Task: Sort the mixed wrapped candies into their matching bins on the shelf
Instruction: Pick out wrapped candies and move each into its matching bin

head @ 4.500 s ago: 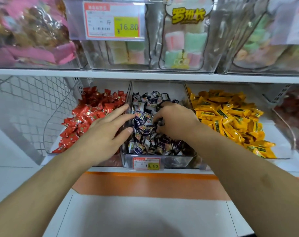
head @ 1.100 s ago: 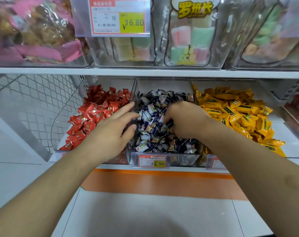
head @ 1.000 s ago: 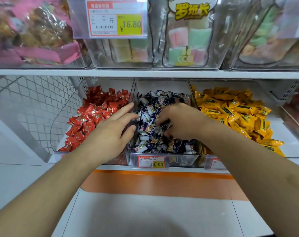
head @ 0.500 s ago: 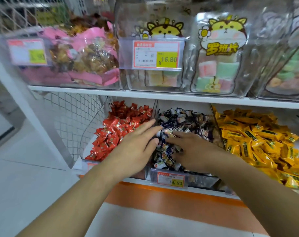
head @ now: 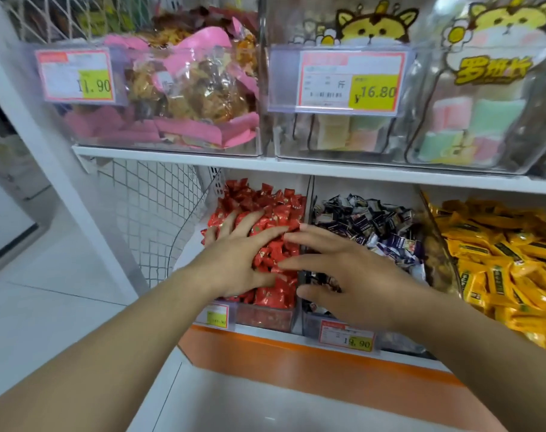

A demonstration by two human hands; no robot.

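Note:
Three clear bins stand side by side on the lower shelf. The left bin holds red wrapped candies (head: 270,201), the middle bin dark blue and white candies (head: 374,219), the right bin yellow candies (head: 502,244). My left hand (head: 237,254) lies flat on the red candies with fingers spread. My right hand (head: 349,272) reaches across the divider between the red and blue bins, fingers straight and pointing left, their tips over the red candies. Neither hand visibly holds a candy.
An upper shelf (head: 296,166) carries clear bins of pink-wrapped snacks (head: 187,88) and pastel marshmallow bags (head: 471,120) with price tags. A wire mesh panel (head: 150,213) and a white upright (head: 47,145) stand left. An orange strip (head: 296,363) runs below the bins.
The view has swung left and up. My left hand moved from the bin divider onto the red candies. My right hand left the blue candies, opened, and reached left toward the red bin.

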